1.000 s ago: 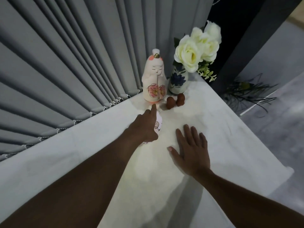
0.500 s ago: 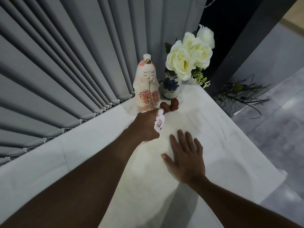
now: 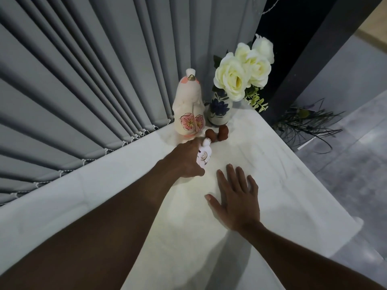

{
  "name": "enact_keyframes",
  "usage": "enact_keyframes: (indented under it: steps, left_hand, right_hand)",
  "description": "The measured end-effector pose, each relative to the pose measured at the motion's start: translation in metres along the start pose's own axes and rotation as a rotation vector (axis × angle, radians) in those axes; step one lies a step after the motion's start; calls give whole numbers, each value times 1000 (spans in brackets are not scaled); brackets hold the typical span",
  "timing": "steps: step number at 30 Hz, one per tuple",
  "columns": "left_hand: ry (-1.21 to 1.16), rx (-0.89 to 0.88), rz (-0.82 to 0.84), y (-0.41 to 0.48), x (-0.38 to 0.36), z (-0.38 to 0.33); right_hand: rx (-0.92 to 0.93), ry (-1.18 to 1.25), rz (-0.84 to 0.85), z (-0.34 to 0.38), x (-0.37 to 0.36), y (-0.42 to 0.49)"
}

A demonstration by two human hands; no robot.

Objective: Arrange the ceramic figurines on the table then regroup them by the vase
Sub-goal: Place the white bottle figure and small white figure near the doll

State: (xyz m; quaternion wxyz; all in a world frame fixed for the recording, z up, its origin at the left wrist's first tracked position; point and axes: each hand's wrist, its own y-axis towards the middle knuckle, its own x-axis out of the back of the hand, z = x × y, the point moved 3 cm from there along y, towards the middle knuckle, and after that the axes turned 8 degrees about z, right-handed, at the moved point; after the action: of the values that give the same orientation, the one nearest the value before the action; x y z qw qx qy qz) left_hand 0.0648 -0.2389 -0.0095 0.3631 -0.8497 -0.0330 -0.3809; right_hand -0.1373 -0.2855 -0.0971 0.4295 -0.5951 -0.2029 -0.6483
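Observation:
My left hand (image 3: 185, 159) is closed around a small white figurine (image 3: 204, 155) with a spiral mark, just in front of the tall white figurine (image 3: 189, 107) painted with pink flowers. Two small brown figurines (image 3: 217, 133) stand right beyond it, in front of the blue-and-white vase (image 3: 219, 108) holding white roses (image 3: 243, 70). My right hand (image 3: 235, 197) lies flat on the white table (image 3: 272, 164), fingers spread, holding nothing.
Grey vertical blinds (image 3: 83, 80) run along the table's far left edge. The table's right edge drops to a grey floor, where a dark spiky plant (image 3: 307, 122) sits beside a dark pillar (image 3: 310, 55).
My left hand has carried the small white figurine farther toward the tall figurine and the brown ones. My right hand stays flat on the table.

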Motion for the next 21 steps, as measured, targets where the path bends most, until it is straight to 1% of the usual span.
enact_keyframes:
  steps: [6,10,12,16,18,21]
  left_hand:
    - [35,39,-88,-47,1,19]
    - [55,136,-62,-92,-8,52]
    - [55,196,-49,-120,-16,73]
    - [26,312,-49,-163,-29,106]
    - [16,350,-40,-188,-40,127]
    - [11,353,9,-212,-59,150]
  right_hand:
    - [20,-12,50,6,-1,-4]
    - [84,4,22,39,-5,-21]
    - [150,12,10,62,-12,-34]
    - [248,-18,59,91,-29,-51]
    - [269,-73,90,105,-39,-61]
    - [254,-118,72,109,-47,-65]
